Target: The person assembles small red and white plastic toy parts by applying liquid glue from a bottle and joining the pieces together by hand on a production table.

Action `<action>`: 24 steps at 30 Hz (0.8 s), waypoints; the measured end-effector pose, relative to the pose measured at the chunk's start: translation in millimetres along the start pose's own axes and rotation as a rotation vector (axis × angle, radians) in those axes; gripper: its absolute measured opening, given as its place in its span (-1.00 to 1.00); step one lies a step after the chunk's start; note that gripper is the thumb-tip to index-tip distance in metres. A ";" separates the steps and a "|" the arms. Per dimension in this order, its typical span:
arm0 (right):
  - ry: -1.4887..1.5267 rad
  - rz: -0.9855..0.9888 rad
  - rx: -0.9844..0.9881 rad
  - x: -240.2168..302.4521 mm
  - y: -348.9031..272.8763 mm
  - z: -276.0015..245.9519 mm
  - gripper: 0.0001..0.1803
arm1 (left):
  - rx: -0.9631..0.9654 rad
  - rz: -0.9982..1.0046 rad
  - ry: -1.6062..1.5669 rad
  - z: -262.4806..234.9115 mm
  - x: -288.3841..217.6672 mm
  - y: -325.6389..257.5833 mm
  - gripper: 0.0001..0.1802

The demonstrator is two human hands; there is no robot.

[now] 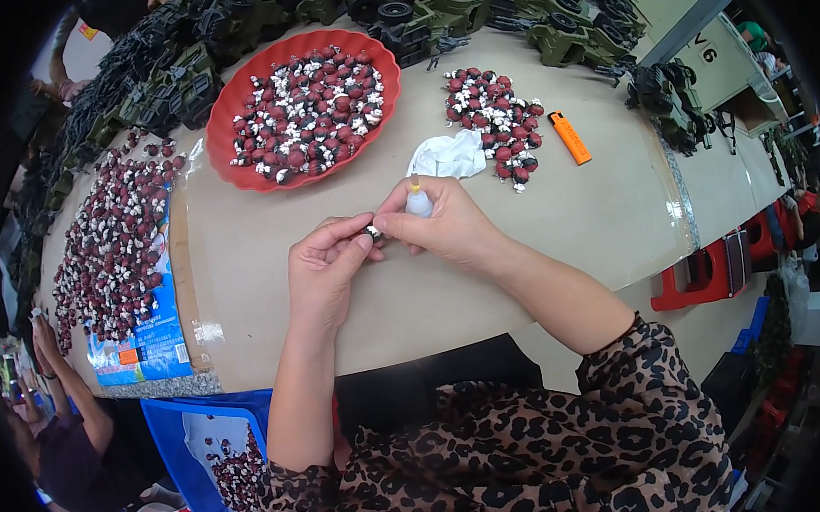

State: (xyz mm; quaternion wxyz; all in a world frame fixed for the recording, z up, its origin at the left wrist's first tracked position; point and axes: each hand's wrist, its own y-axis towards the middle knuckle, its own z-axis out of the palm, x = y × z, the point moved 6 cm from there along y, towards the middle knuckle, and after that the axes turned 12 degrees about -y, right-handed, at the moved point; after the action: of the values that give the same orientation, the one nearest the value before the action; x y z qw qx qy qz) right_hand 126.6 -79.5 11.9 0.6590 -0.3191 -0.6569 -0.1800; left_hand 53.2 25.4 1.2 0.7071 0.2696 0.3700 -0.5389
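Observation:
Above the middle of the table, my left hand (325, 260) pinches a small black and white figure part (373, 231) between thumb and fingers. My right hand (453, 226) meets it there, its thumb and index fingertips at the part's white side. Tucked in that same right hand is a small white squeeze bottle (417, 203) with a yellow tip pointing away from me. A crumpled white cloth (451, 156) lies just beyond the bottle. Behind the cloth is a loose group of small dark-red, black and white parts (505, 119).
A red scalloped basin (219, 153) holds many such parts. More are heaped on the left (117, 248), over a blue printed bag (168, 329). An orange lighter (570, 138) lies right. Green toy vehicles (434, 15) line the far edge. A blue bin (174, 435) stands below left.

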 end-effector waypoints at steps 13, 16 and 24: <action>-0.001 -0.025 -0.027 -0.4 0.9 1.3 -0.87 | -0.004 0.000 -0.002 -0.2 0.8 1.0 -0.77; 0.001 -0.021 -0.030 -1.7 1.2 1.2 -0.86 | -0.001 -0.001 -0.012 -1.0 2.6 1.3 -0.77; -0.009 -0.014 -0.025 -2.8 1.7 1.1 -0.85 | -0.002 0.002 0.009 -0.1 2.5 1.4 -0.75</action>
State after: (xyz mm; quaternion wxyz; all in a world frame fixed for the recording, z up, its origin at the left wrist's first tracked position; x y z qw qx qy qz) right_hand 126.6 -78.0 8.8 0.6508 -0.3236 -0.6598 -0.1911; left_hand 54.9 24.5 -0.9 0.7063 0.2715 0.3735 -0.5366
